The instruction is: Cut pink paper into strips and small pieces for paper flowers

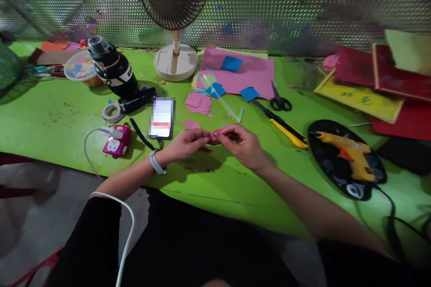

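Note:
My left hand and my right hand meet above the green table, both pinching a small folded piece of pink paper between their fingertips. A white watch sits on my left wrist. Just beyond the hands lie a loose pink piece, a pile of small pink squares and a clear plastic ruler.
A phone, pink power bank with white cable, tape roll and black bottle are left. A fan base, pink sheet, scissors, yellow utility knife and yellow glue gun on a black mat are right.

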A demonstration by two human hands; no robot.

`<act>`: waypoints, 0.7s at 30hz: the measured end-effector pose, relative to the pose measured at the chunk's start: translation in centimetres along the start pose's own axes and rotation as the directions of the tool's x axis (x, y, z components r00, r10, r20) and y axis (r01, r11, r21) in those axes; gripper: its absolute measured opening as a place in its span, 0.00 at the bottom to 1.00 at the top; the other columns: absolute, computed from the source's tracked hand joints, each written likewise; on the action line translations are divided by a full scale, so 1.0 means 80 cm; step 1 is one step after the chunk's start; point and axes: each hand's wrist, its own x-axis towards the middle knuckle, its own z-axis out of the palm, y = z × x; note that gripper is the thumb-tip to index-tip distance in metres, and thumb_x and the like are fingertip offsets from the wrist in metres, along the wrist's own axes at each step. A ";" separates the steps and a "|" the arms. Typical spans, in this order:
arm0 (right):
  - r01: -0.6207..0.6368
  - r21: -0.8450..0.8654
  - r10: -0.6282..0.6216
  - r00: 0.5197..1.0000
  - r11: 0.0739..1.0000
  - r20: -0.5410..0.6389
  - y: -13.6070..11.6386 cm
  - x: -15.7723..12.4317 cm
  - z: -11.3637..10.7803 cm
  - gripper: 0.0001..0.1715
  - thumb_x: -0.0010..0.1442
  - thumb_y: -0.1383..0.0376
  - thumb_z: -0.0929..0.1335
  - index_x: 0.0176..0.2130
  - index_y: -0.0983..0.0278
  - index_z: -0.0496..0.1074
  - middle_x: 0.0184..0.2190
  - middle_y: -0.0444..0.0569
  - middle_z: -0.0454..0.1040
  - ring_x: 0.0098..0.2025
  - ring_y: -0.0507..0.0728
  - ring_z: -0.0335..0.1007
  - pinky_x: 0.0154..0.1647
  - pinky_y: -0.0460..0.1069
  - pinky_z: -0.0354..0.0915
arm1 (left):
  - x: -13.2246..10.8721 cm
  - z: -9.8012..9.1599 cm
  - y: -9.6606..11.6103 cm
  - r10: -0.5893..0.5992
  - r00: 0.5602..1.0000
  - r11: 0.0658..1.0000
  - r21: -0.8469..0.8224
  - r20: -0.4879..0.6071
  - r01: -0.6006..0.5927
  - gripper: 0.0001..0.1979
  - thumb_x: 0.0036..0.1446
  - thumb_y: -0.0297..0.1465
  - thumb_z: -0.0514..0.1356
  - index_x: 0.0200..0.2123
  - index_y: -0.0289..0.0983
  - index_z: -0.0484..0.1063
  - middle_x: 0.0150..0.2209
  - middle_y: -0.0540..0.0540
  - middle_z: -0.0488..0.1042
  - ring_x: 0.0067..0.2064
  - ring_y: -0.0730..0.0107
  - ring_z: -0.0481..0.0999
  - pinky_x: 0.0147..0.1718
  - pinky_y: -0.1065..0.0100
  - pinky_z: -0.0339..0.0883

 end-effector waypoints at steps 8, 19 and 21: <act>0.018 -0.049 -0.018 1.000 0.999 0.002 -0.002 -0.001 0.003 0.13 0.63 0.54 0.74 0.38 0.61 0.76 0.36 0.48 0.81 0.37 0.56 0.79 0.39 0.53 0.78 | -0.003 0.003 0.005 -0.062 0.998 0.998 -0.004 -0.019 0.062 0.16 0.63 0.40 0.66 0.45 0.32 0.79 0.44 0.39 0.82 0.49 0.61 0.82 0.46 0.62 0.77; -0.124 -0.048 0.120 0.989 0.991 -0.087 -0.010 0.002 -0.001 0.26 0.59 0.42 0.73 0.35 0.60 0.69 0.29 0.44 0.72 0.29 0.53 0.69 0.30 0.49 0.67 | -0.003 0.006 0.006 -0.065 0.998 0.997 0.037 -0.025 0.065 0.18 0.62 0.43 0.67 0.42 0.32 0.78 0.41 0.39 0.83 0.46 0.62 0.83 0.45 0.63 0.78; -0.155 -0.080 0.157 0.987 0.985 0.023 -0.012 0.003 -0.004 0.27 0.62 0.40 0.69 0.32 0.60 0.69 0.24 0.43 0.69 0.25 0.52 0.64 0.25 0.48 0.61 | -0.004 0.007 0.008 -0.091 0.996 0.996 -0.012 0.002 0.091 0.19 0.61 0.44 0.68 0.42 0.31 0.78 0.40 0.40 0.82 0.45 0.63 0.83 0.44 0.63 0.78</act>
